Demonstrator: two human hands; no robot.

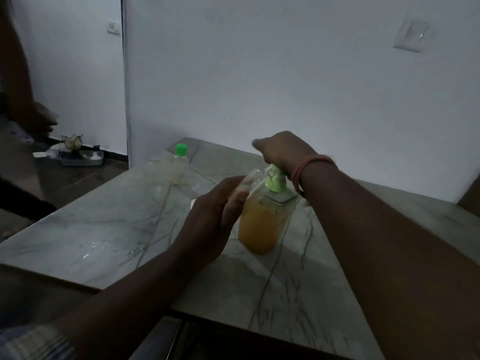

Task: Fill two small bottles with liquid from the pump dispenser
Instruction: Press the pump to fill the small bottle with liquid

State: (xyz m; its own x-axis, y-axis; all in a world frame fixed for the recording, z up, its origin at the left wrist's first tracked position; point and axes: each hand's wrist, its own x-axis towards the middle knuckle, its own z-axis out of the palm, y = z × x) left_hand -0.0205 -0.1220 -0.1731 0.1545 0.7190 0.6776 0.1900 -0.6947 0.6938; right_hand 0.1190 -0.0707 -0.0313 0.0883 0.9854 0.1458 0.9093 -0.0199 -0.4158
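The pump dispenser (262, 224) stands upright on the marble-patterned table (109, 224), a clear bottle roughly two-thirds full of cloudy orange-yellow liquid, with a light green collar and pump head on top. Its long axis runs vertical, leaning slightly toward the camera in the wide-angle view. No label or writing can be read on it.

The right hand (280, 152) rests on the green pump head from above, its fingers curled down over the head; a pinkish-orange thread band (309, 165) circles the wrist. The nozzle points left, toward the small clear bottle (250, 183) that the left hand (215, 211) grips. That bottle is tilted, its open mouth up and to the right, just beside the nozzle, and it looks empty or nearly so; fingers and thumb wrap round its lower body, hiding most of it.

Farther back on the table, well apart from the dispenser, a second small clear bottle (174, 167) stands upright with a bright green cap (181, 149) on. Any print on it is too blurred to read.

A wet smear glints on the tabletop at the left. Behind is a plain white wall (259, 74) with a switch plate (410, 35) at the upper right. At the far left, another person's arm (26, 100) reaches down above a metal tray (80, 155) on the dark floor.
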